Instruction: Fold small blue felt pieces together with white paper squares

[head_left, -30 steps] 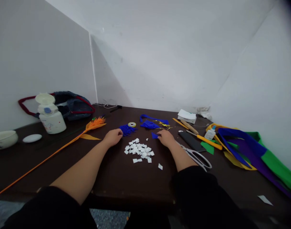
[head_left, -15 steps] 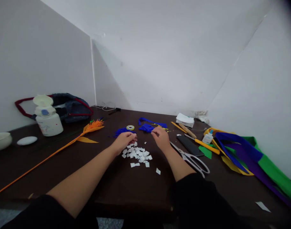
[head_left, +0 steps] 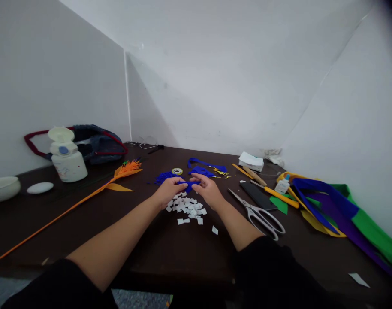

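Observation:
Between my two hands is a small blue piece of cloth or paper [head_left: 189, 186], pinched at its left end by my left hand [head_left: 169, 191] and at its right by my right hand [head_left: 207, 190]. Below it lies a heap of small white paper squares [head_left: 190, 208], with a few loose ones nearer to me. Just beyond my left hand are a pile of blue shreds [head_left: 164, 177] and a round tape roll [head_left: 177, 171]. More blue pieces [head_left: 200, 171] and thin yellow strips [head_left: 220, 171] lie past my right hand.
Right of my forearm are large scissors [head_left: 258, 212], a dark flat bar [head_left: 257, 195], a yellow-handled tool [head_left: 281, 196], a glue bottle [head_left: 282, 185] and coloured sheets [head_left: 331, 204]. On the left are an orange paper flower [head_left: 127, 169], a white bottle [head_left: 69, 165] and a bowl [head_left: 4, 189].
My right hand has come left from the blue pieces to my left hand. A blue piece now stretches between both hands, over the white squares. The view has shifted slightly.

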